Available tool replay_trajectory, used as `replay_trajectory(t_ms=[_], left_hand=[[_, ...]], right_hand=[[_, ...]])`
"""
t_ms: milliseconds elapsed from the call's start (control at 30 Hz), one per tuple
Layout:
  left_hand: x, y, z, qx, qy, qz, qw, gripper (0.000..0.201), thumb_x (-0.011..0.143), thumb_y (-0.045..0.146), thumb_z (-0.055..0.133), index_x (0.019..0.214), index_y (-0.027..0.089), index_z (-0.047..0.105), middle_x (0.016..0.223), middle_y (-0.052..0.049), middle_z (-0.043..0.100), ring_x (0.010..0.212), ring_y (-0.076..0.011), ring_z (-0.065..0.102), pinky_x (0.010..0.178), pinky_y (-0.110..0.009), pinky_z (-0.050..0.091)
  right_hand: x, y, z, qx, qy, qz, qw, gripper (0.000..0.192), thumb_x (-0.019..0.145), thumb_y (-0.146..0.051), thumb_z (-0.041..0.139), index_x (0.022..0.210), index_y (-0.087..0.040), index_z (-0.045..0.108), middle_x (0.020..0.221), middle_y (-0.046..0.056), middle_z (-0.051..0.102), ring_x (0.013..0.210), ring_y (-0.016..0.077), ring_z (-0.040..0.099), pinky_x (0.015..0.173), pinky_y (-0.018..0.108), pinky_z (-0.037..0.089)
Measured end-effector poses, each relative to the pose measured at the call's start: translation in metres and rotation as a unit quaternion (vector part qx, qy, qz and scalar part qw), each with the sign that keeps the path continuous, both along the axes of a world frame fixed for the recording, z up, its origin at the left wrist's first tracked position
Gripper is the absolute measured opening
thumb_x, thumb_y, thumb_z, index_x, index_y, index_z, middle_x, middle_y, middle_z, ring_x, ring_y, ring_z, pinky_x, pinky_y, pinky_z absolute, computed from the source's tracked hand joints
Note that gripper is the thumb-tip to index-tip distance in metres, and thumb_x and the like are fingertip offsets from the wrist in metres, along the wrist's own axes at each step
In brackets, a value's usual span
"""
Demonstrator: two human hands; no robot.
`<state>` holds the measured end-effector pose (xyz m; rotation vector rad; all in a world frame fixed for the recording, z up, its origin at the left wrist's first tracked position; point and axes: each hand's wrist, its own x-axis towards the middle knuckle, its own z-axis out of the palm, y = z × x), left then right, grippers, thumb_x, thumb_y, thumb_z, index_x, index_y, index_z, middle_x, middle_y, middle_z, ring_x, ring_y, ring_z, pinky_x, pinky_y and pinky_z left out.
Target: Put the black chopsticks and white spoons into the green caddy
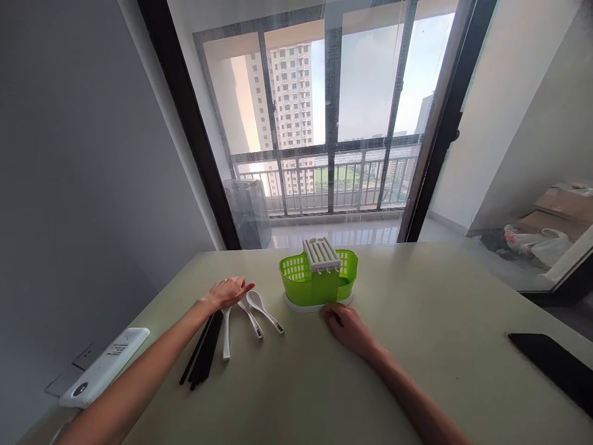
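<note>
A green plastic cutlery basket (296, 290) stands upright on a white base tray (303, 308), with a white slotted rack (320, 254) across its top. My right hand (345, 327) is at the front edge of the tray, its fingers curled against the rim. To the left, my left hand (229, 292) hovers over or rests on the far ends of the utensils, thumb stretched out to the right. Under and beside it lie white spoons (226, 334) and a bundle of black chopsticks (206, 352). The palm hides the chopsticks' far ends and part of the spoons.
Everything lies on a pale table (287, 383). A white power strip or similar device (109, 368) is at the left edge, and a black flat object (556, 364) at the right edge. Behind the table are glass doors; boxes and bags (551, 241) sit beyond on the right.
</note>
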<state>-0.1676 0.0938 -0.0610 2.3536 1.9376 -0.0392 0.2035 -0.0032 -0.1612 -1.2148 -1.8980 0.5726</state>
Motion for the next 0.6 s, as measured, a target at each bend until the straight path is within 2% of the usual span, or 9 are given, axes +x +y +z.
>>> replay_trajectory(t_ms=[100,200,267,367,433,500,567,600], left_hand=[[0.007,0.006,0.003,0.005,0.031,0.036,0.999,0.070,0.088,0.078,0.027,0.095,0.019,0.064,0.110,-0.020,0.071,0.099,-0.0363,0.068,0.087,-0.045,0.045],[0.017,0.009,0.008,0.013,0.052,0.066,0.996,0.065,0.085,0.075,0.043,0.097,0.015,0.064,0.111,-0.025,0.070,0.105,-0.0407,0.066,0.089,-0.050,0.045],[0.025,0.009,0.013,0.027,0.055,0.081,0.995,0.063,0.083,0.073,0.050,0.098,0.013,0.064,0.109,-0.026,0.070,0.106,-0.0417,0.065,0.089,-0.051,0.045],[0.044,0.008,0.025,0.064,0.050,0.086,0.993,0.062,0.088,0.069,0.048,0.105,0.012,0.063,0.112,-0.026,0.068,0.106,-0.0408,0.064,0.090,-0.051,0.045],[0.063,0.006,0.037,0.097,0.041,0.065,0.992,0.059,0.093,0.065,0.041,0.113,0.013,0.061,0.122,-0.024,0.064,0.112,-0.0383,0.062,0.095,-0.050,0.043],[0.089,0.000,0.051,0.162,0.006,0.017,0.987,0.055,0.099,0.059,0.031,0.122,0.016,0.057,0.132,-0.019,0.059,0.121,-0.0328,0.056,0.102,-0.046,0.039],[0.122,-0.011,0.064,0.284,-0.101,-0.065,0.951,0.049,0.102,0.052,0.029,0.121,0.017,0.057,0.127,-0.016,0.062,0.120,-0.0284,0.056,0.103,-0.043,0.040],[0.140,-0.017,0.068,0.323,-0.147,-0.102,0.929,0.047,0.103,0.050,0.028,0.122,0.018,0.056,0.127,-0.014,0.062,0.120,-0.0270,0.056,0.103,-0.042,0.041]], right_hand=[[0.000,0.001,-0.001,0.002,0.002,-0.002,1.000,0.026,0.087,-0.018,0.044,0.087,-0.023,0.070,0.090,0.003,0.075,0.083,0.0192,0.067,0.078,0.028,0.047],[0.000,0.001,-0.002,0.004,0.001,-0.002,1.000,0.027,0.088,-0.018,0.044,0.087,-0.023,0.070,0.090,0.003,0.075,0.083,0.0191,0.067,0.079,0.028,0.047],[0.000,0.001,-0.002,0.005,0.000,-0.002,1.000,0.027,0.088,-0.018,0.044,0.087,-0.023,0.070,0.091,0.003,0.075,0.084,0.0191,0.067,0.079,0.028,0.047],[0.000,0.001,-0.002,0.005,-0.002,-0.002,1.000,0.026,0.088,-0.018,0.044,0.087,-0.023,0.070,0.090,0.003,0.075,0.083,0.0192,0.067,0.077,0.028,0.046],[0.000,0.001,-0.001,0.006,-0.003,-0.002,1.000,0.026,0.088,-0.018,0.044,0.086,-0.023,0.070,0.090,0.003,0.075,0.083,0.0193,0.067,0.077,0.028,0.046],[0.000,0.000,-0.001,0.007,-0.002,-0.003,1.000,0.026,0.088,-0.018,0.044,0.085,-0.023,0.070,0.090,0.003,0.075,0.083,0.0193,0.067,0.077,0.028,0.046],[0.000,0.000,-0.001,0.008,-0.002,-0.004,1.000,0.026,0.088,-0.018,0.044,0.085,-0.023,0.070,0.089,0.003,0.075,0.082,0.0192,0.066,0.077,0.028,0.047],[0.000,0.001,-0.002,0.008,-0.002,-0.005,1.000,0.026,0.088,-0.019,0.045,0.085,-0.023,0.070,0.089,0.003,0.075,0.082,0.0191,0.066,0.077,0.028,0.047]])
